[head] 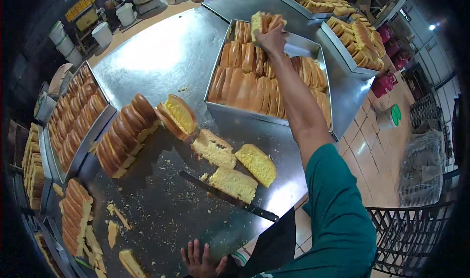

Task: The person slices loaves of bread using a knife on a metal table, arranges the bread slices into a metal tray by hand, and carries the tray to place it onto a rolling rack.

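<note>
My right hand (272,39) grips several slices of brown-crusted bread (259,23) above the far side of a metal tray (246,112) filled with rows of sliced bread. Flat on the metal table's near edge rests my left hand (202,259), fingers spread, holding nothing. Between the hands lie cut bread pieces: a yellow slice (257,164), a pale slab (234,183) and another cut piece (214,148). A long knife with a dark handle (262,212) lies beside them, its blade partly under the pale slab. A bread loaf (126,134) and an upright cut piece (178,117) stand farther left.
A tray of bread (106,120) stands at the left, with a loaf section (75,213) and crust scraps (128,263) nearer. Crumbs cover the metal table (154,197). More bread trays (352,66) stand at the back right. A black plastic crate (407,237) is at the right.
</note>
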Demonstrator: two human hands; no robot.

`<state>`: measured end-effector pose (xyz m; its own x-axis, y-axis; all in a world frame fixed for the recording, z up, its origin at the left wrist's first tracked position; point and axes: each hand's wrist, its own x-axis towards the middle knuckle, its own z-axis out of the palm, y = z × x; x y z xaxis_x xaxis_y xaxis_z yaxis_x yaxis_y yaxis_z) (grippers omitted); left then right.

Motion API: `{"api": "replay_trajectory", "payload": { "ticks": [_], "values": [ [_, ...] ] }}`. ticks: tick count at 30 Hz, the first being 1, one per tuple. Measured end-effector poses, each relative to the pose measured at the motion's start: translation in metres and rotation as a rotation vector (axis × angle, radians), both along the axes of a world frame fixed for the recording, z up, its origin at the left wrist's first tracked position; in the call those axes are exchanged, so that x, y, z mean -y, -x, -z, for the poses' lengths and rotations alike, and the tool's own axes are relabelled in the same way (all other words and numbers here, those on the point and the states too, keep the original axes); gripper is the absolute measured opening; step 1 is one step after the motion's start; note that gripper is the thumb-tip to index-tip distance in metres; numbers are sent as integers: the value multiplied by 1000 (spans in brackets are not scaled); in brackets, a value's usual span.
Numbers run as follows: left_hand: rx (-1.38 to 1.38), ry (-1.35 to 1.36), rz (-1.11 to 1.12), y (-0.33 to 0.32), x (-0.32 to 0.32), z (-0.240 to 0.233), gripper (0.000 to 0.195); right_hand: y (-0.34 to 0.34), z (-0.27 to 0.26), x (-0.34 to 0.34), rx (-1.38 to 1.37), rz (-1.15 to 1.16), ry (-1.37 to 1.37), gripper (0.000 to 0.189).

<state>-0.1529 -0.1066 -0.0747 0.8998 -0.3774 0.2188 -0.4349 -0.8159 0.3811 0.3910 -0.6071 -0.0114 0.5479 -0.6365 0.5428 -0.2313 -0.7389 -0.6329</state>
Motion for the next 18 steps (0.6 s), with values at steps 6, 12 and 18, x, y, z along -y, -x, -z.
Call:
{"api": "replay_trajectory", "payload": {
  "ticks": [6, 12, 18],
  "values": [
    [-49, -53, -13, -3, -4, -3, 69, -1, -2, 12, -378, -240, -197, 84],
    [-43, -31, -57, -2, 1, -5, 66, -8, 6, 12, -337, -384, 82, 65],
    [-11, -37, -20, -5, 4, 3, 65, -36, -2, 54, -506, -344, 81, 94]
  ]
}}
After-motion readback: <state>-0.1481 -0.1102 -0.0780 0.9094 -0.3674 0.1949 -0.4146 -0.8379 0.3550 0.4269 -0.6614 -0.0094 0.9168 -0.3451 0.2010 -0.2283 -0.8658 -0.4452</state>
